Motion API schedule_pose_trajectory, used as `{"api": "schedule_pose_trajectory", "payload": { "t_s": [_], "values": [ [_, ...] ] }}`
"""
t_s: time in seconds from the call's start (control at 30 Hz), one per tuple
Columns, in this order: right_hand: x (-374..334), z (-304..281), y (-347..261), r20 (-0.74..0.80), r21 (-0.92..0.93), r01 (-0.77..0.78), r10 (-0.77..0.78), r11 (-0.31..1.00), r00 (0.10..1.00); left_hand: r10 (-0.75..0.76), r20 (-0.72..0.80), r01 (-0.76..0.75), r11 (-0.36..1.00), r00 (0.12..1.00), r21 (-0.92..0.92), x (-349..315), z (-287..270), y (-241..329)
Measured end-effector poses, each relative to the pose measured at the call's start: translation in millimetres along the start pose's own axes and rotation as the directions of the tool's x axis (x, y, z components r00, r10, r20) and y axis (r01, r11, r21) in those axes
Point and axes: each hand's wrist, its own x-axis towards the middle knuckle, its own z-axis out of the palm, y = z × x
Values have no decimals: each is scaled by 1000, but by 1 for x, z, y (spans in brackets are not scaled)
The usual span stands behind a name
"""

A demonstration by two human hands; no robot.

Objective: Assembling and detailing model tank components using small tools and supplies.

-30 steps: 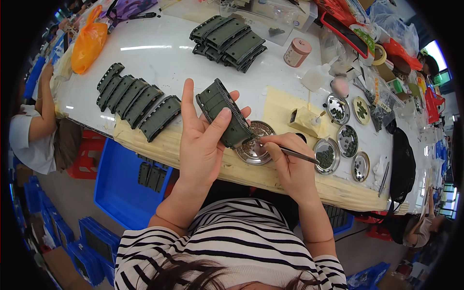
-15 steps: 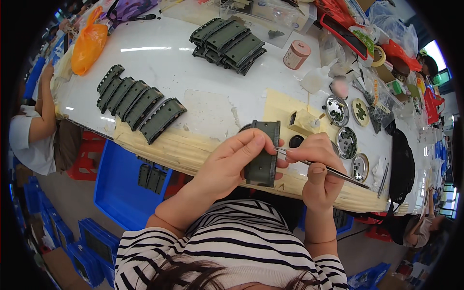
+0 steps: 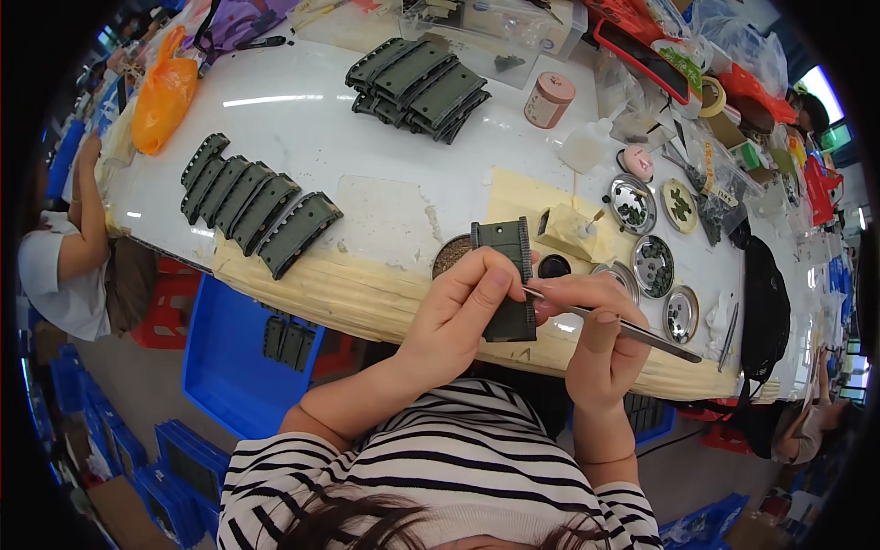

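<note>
My left hand (image 3: 449, 316) is closed around a dark green ridged plastic part (image 3: 502, 236), held upright above the table's near edge. In my right hand (image 3: 600, 344) is a pair of metal tweezers (image 3: 646, 335). Their tips meet the part's right edge, beside my left thumb. Whatever may be between the tips is too small to make out. Behind the part, partly covered, sits a round tin with brown grainy contents (image 3: 447, 259). Just right of it are a black cap (image 3: 554, 267) and a small open bottle with a stick (image 3: 570, 231).
Similar green parts lie in a row (image 3: 246, 200) and a stack (image 3: 417, 84). Metal dishes (image 3: 654, 266) hold small dark green pieces. A pink jar (image 3: 550, 99) stands behind them. Below the table's left is a blue bin (image 3: 247, 367). Another person (image 3: 69, 247) sits far left.
The green part has turned slightly in my left hand and its top edge now shows more. My right hand stays close with the tweezers. The whole view has shifted a little.
</note>
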Motion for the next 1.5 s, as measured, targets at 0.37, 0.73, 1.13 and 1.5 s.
{"api": "schedule_pose_trajectory", "payload": {
  "t_s": [0.37, 0.73, 1.13, 1.5],
  "values": [
    [-1, -2, 0, 30, -89, 61, -58, 994, 998, 218, 15, -214, 940, 976, 265, 2, 0, -13],
    [-3, 3, -2, 4, -71, 49, -48, 996, 999, 296, -9, -248, 817, 955, 520, -3, -1, -13],
    [-6, -3, 6, -111, 0, -2, 2, 1000, 994, 62, -112, -79, 984, 992, -159, -2, 12, -6],
    [-17, -27, 36, -121, -502, -101, 46, 859, 992, -166, -131, 70, 840, 977, -538, 0, -3, 20]
  ]
}}
